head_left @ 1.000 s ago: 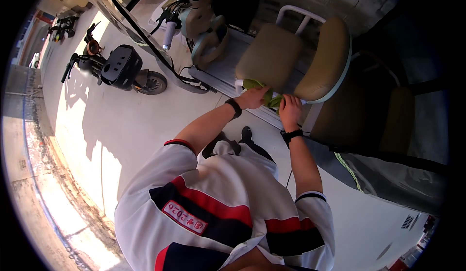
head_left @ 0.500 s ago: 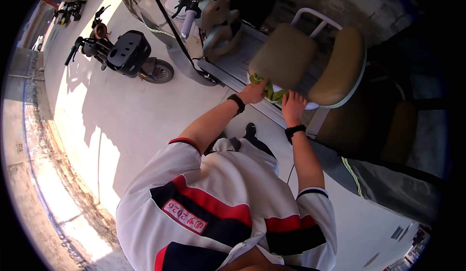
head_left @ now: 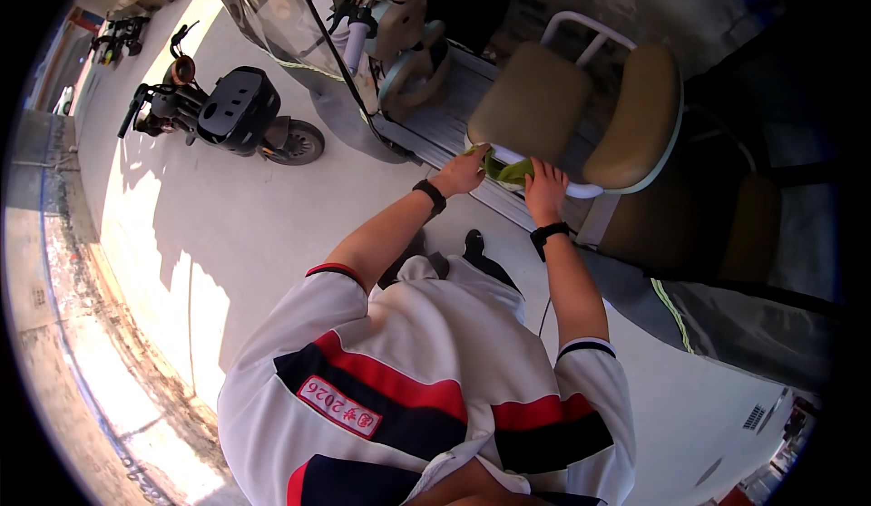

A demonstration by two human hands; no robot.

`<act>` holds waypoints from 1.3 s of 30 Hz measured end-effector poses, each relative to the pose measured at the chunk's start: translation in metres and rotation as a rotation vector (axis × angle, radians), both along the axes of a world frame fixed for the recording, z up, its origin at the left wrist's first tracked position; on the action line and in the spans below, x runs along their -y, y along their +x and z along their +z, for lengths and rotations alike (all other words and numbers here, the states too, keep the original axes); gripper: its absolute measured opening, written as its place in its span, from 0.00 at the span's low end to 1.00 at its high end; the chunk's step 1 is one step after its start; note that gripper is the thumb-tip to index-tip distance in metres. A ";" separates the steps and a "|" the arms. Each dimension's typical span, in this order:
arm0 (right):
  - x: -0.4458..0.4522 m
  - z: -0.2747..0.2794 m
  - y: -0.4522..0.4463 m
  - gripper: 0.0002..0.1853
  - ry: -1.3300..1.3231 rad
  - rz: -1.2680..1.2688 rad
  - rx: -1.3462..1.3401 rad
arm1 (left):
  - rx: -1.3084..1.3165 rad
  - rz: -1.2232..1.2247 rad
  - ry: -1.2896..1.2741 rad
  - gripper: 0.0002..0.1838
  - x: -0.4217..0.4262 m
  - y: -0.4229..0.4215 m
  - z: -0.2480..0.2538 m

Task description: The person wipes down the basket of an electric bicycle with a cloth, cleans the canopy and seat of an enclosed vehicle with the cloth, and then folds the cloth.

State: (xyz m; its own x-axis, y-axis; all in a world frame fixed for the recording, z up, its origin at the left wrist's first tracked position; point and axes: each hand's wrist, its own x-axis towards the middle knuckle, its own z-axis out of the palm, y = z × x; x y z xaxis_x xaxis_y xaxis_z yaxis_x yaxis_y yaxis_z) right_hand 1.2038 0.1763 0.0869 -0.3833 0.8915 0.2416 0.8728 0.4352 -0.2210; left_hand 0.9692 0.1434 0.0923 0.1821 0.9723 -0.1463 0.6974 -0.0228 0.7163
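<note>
A green cloth (head_left: 510, 172) stretches between my two hands, in front of the seat's near side. My left hand (head_left: 460, 173) grips its left end with the fingers closed, beside the corner of the brown seat cushion (head_left: 531, 98). The other end is in my right hand (head_left: 546, 190), whose fingers bend over it next to the white armrest tube (head_left: 581, 191). Part of the cloth is hidden behind my fingers. To the right of the cushion stands the brown padded backrest (head_left: 637, 118).
The seat belongs to a covered vehicle with a handlebar (head_left: 357, 43) and a grey floor (head_left: 445, 98). A clear plastic side cover (head_left: 259, 16) hangs at upper left. A black scooter (head_left: 236, 111) with a rear box is parked on the concrete ground (head_left: 263, 207).
The cloth was bunched and twisted; now it lies flatter and more drawn out between my hands. My left hand has shifted slightly left, away from the right one.
</note>
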 end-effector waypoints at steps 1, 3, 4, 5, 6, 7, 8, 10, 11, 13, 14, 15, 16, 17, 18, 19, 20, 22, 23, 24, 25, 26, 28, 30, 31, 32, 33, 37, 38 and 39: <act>0.000 -0.001 0.000 0.21 -0.015 0.002 -0.021 | 0.014 -0.002 0.028 0.37 0.000 0.001 0.000; 0.000 -0.003 0.003 0.21 -0.027 0.013 -0.054 | -0.004 -0.008 0.042 0.37 0.000 0.004 -0.001; -0.002 -0.005 0.005 0.21 -0.023 0.024 -0.067 | -0.013 -0.011 0.052 0.38 -0.002 0.006 -0.001; -0.002 -0.006 0.008 0.21 -0.019 0.034 -0.080 | -0.018 -0.015 0.036 0.38 -0.003 0.009 0.000; -0.002 -0.003 0.011 0.20 -0.019 0.041 -0.096 | -0.023 -0.020 0.021 0.38 -0.005 0.011 0.001; -0.002 0.000 0.014 0.19 -0.017 0.048 -0.113 | -0.029 -0.026 0.006 0.38 -0.007 0.014 0.002; -0.001 0.003 0.018 0.18 -0.017 0.053 -0.129 | -0.038 -0.035 0.013 0.38 -0.010 0.018 0.003; 0.001 0.003 0.028 0.17 0.024 0.029 -0.164 | -0.055 -0.057 0.025 0.39 -0.015 0.025 -0.001; 0.002 0.003 0.034 0.16 0.043 0.017 -0.180 | -0.055 -0.046 0.034 0.39 -0.017 0.029 -0.003; 0.005 0.005 0.044 0.15 0.088 -0.002 -0.181 | -0.055 -0.020 0.054 0.39 -0.021 0.038 -0.011; 0.005 0.005 0.048 0.15 0.110 -0.008 -0.180 | -0.043 -0.022 0.096 0.38 -0.023 0.043 -0.015; 0.005 0.004 0.050 0.14 0.116 -0.013 -0.185 | -0.031 -0.021 0.137 0.37 -0.024 0.048 -0.017; 0.005 0.003 0.049 0.13 0.121 -0.015 -0.190 | -0.019 -0.017 0.177 0.37 -0.024 0.052 -0.019; 0.004 0.002 0.047 0.12 0.126 -0.013 -0.197 | -0.010 -0.041 0.129 0.36 -0.025 0.056 -0.020; 0.002 0.001 0.046 0.12 0.138 -0.015 -0.209 | -0.002 -0.060 0.080 0.35 -0.025 0.058 -0.008; 0.002 -0.001 0.043 0.11 0.148 -0.012 -0.222 | 0.005 -0.074 0.030 0.34 -0.024 0.059 0.000; 0.000 -0.003 0.039 0.10 0.157 -0.005 -0.236 | 0.058 -0.067 0.049 0.33 -0.022 0.058 0.005; -0.003 0.000 0.032 0.10 0.117 0.033 -0.268 | 0.160 -0.037 0.088 0.29 -0.012 0.052 0.011; -0.003 0.002 0.026 0.10 0.092 0.057 -0.285 | 0.151 0.008 0.102 0.28 -0.005 0.046 0.014; -0.004 0.003 0.017 0.10 0.064 0.089 -0.308 | 0.139 0.055 0.117 0.26 0.003 0.038 0.021; -0.005 0.003 0.007 0.10 0.037 0.121 -0.331 | 0.126 0.101 0.132 0.25 0.011 0.029 0.025; -0.007 0.004 -0.004 0.10 0.011 0.153 -0.353 | 0.123 0.198 0.173 0.20 0.018 0.018 0.028; -0.007 0.009 -0.034 0.10 0.000 0.254 -0.425 | 0.196 0.322 0.273 0.16 0.033 -0.011 0.033; -0.003 0.016 -0.067 0.10 -0.002 0.353 -0.483 | 0.212 0.437 0.326 0.11 0.053 -0.041 0.046; 0.000 0.020 -0.086 0.11 0.002 0.400 -0.505 | 0.235 0.473 0.319 0.11 0.063 -0.057 0.049; 0.003 0.024 -0.103 0.11 0.006 0.447 -0.528 | 0.258 0.507 0.315 0.11 0.073 -0.072 0.052; 0.007 0.026 -0.120 0.11 -0.021 0.491 -0.563 | 0.283 0.539 0.310 0.11 0.084 -0.087 0.056; 0.031 0.049 -0.191 0.15 -0.096 0.663 -0.610 | 0.310 0.825 0.339 0.09 0.125 -0.147 0.066; 0.039 0.056 -0.209 0.16 -0.102 0.707 -0.602 | 0.293 0.893 0.345 0.09 0.136 -0.164 0.067; 0.045 0.062 -0.226 0.16 -0.107 0.748 -0.595 | 0.275 0.959 0.352 0.09 0.147 -0.181 0.070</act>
